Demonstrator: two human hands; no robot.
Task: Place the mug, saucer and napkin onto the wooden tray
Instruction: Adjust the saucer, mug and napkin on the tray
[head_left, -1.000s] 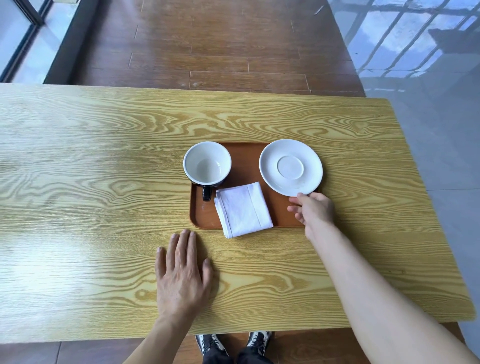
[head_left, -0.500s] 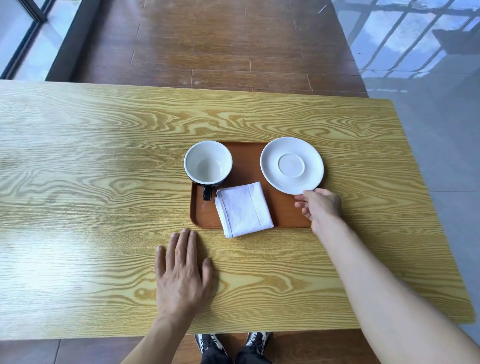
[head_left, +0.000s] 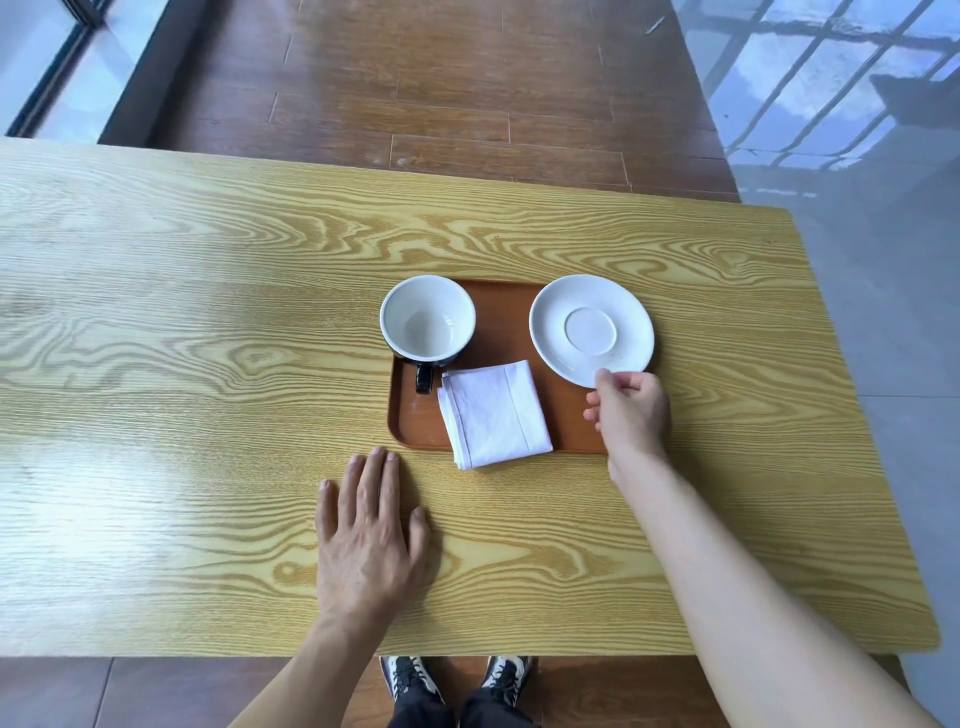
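A brown wooden tray (head_left: 501, 332) lies in the middle of the table. The mug (head_left: 427, 318), white inside and dark outside, stands on its far left corner with the handle toward me. A folded white napkin (head_left: 493, 413) rests on the tray's near part and overhangs the near edge. The white saucer (head_left: 591, 330) sits over the tray's far right corner and reaches past the right edge. My right hand (head_left: 631, 413) pinches the saucer's near rim, thumb on top. My left hand (head_left: 369, 535) lies flat on the table, just in front of the tray's near left corner.
The light wood-grain table (head_left: 208, 364) runs well to the left and ends at an edge to the right (head_left: 852, 415). My shoes (head_left: 457, 680) show below the near edge. Beyond the table lie a wooden floor and grey tiles.
My right hand has moved up from beside the tray's right edge to the saucer's near rim, and its thumb now rests on that rim. My left hand has stayed put.
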